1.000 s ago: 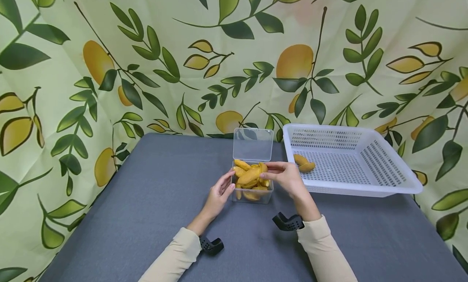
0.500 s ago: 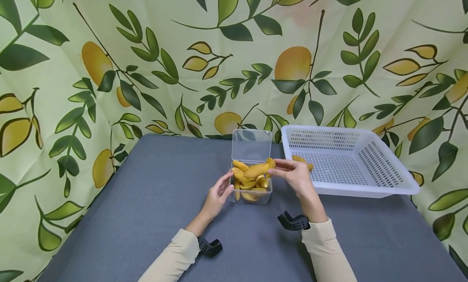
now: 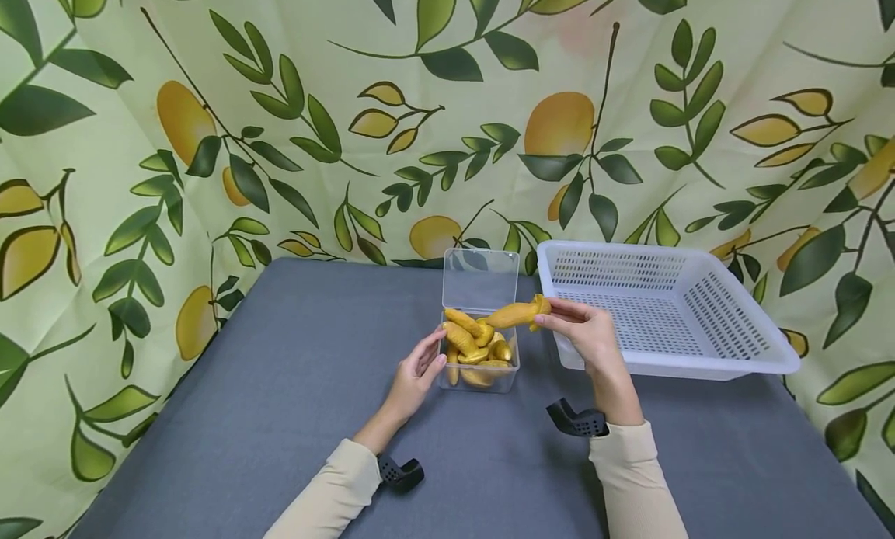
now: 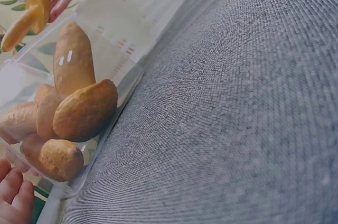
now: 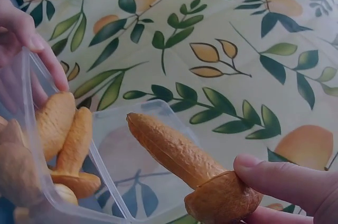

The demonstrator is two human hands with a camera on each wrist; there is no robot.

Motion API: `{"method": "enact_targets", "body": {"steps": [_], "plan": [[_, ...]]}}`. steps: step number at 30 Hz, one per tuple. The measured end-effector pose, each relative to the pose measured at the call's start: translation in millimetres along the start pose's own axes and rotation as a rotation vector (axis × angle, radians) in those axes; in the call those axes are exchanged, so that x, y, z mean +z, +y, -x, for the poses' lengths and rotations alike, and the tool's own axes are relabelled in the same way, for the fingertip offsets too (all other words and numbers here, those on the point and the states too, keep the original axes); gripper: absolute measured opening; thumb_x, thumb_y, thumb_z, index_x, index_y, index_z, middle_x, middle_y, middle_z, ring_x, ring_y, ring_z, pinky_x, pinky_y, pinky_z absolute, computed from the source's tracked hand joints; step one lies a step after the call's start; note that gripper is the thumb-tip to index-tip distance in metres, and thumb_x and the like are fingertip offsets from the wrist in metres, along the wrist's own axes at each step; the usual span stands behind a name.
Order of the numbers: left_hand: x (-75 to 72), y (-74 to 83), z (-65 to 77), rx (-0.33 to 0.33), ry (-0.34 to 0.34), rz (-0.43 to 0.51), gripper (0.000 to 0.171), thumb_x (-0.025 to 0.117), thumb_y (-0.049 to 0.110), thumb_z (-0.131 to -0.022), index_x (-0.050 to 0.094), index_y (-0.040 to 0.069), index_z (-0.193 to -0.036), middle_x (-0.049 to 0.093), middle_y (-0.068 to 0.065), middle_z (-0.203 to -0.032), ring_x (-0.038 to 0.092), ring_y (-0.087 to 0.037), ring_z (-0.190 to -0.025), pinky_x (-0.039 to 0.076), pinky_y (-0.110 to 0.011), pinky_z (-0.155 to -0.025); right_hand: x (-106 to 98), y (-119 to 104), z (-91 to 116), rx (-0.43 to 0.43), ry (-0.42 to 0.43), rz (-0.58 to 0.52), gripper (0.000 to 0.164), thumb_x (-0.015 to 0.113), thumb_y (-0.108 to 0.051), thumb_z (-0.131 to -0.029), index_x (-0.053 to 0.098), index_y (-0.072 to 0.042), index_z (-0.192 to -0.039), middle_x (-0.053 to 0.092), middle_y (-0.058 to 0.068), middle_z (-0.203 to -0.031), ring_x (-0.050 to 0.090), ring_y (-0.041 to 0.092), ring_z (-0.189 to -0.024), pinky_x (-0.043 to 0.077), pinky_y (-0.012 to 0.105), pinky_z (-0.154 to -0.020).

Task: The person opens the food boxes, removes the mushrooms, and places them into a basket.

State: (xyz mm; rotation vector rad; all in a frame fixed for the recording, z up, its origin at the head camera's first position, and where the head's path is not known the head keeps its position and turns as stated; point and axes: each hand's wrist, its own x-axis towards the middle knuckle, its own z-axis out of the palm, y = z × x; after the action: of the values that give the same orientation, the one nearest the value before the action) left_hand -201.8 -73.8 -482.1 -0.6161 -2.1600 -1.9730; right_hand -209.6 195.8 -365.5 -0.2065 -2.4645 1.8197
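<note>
A hinged clear plastic box (image 3: 513, 376) stands with its lid (image 3: 481, 279) raised, holding several yellow-brown mushrooms (image 3: 461, 339). My left hand (image 3: 414, 376) rests its fingertips at the box's left side, the thumb near the front corner. With thumb and fingers my right hand (image 3: 583, 333) pinches one mushroom (image 5: 174, 152) by its cap, above and to the right of the box. That mushroom's stem points left, overlapping the box's back right corner in the head view. In the left wrist view the same mushroom (image 4: 37, 15) is up beyond the box.
A white slotted plastic basket (image 3: 727, 364) stands right of the box; my right hand covers part of its left end. Grey cloth covers the table (image 3: 315, 352). A leaf-and-fruit patterned curtain (image 3: 280, 135) hangs behind and at both sides.
My right hand has lifted the mushroom from the top of the pile and carried it rightward. Mushrooms seen earlier in the basket are hidden behind that hand. The left hand has stayed put.
</note>
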Motion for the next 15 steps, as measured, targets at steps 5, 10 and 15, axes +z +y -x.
{"method": "enact_targets", "body": {"steps": [5,10,15], "plan": [[-0.2,0.7,-0.3,0.003,0.001,0.004,0.041,0.053,0.005,-0.097,0.047,-0.006,-0.136,0.040,-0.024,-0.151,0.040,-0.024,-0.138,0.034,-0.006,-0.108,-7.1,1.5,-1.0,0.011,0.023,-0.047,0.056,0.079,-0.020,-0.080,0.059,0.003,-0.128,0.069,-0.023,-0.083,0.065,-0.011,-0.077,0.052,0.005,-0.075],[-0.4,-1.1,-0.4,0.000,0.001,0.005,0.041,0.052,0.005,-0.097,0.047,-0.006,-0.136,0.040,-0.024,-0.151,0.039,-0.033,-0.138,0.034,-0.006,-0.108,-15.0,4.7,-3.8,0.006,0.042,-0.102,0.058,0.077,-0.018,-0.082,0.056,0.006,-0.130,0.065,-0.029,-0.075,0.065,-0.009,-0.073,0.057,0.012,-0.071],[-0.3,-2.7,-0.4,0.010,0.003,-0.001,0.041,0.053,0.004,-0.097,0.047,-0.006,-0.136,0.040,-0.025,-0.150,0.040,-0.032,-0.138,0.034,-0.006,-0.109,-23.4,9.2,-6.8,0.023,0.093,-0.205,0.060,0.078,-0.013,-0.080,0.053,0.011,-0.130,0.067,-0.025,-0.073,0.068,-0.005,-0.069,0.058,0.013,-0.064]]}}
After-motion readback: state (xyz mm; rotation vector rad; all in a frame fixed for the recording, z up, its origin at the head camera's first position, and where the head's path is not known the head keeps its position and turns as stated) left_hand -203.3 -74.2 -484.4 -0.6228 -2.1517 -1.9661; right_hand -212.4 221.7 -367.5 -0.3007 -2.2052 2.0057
